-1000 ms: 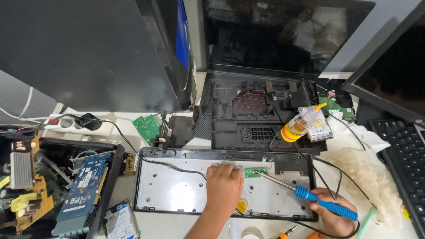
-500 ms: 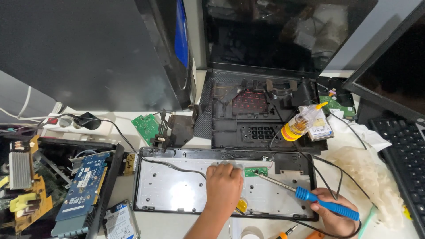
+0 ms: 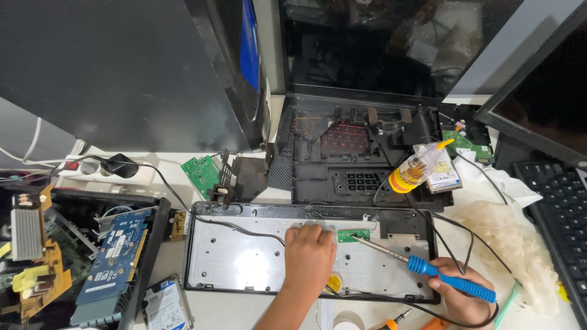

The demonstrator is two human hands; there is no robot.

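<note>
An opened keyboard shell (image 3: 244, 269) with a white inner sheet lies in front of me. My left hand (image 3: 309, 256) rests palm down on it, fingertips next to a small green circuit board (image 3: 354, 235) at its top edge. My right hand (image 3: 460, 293) grips a blue-handled soldering iron (image 3: 451, 280); its metal tip touches the right end of the green board. A black cable runs from the iron's handle across the desk. A small yellow round thing (image 3: 334, 284) peeks out under my left wrist.
A dismantled laptop base (image 3: 361, 159) with its dark screen stands behind. A yellow-capped bottle (image 3: 416, 170) lies on it. A blue card (image 3: 119, 256) and other boards sit in a tray at left, a hard drive (image 3: 165, 305) below, a black keyboard (image 3: 559, 226) at right.
None of note: both hands hold the same pose, with the iron tip staying at the green board; the view has shifted only slightly.
</note>
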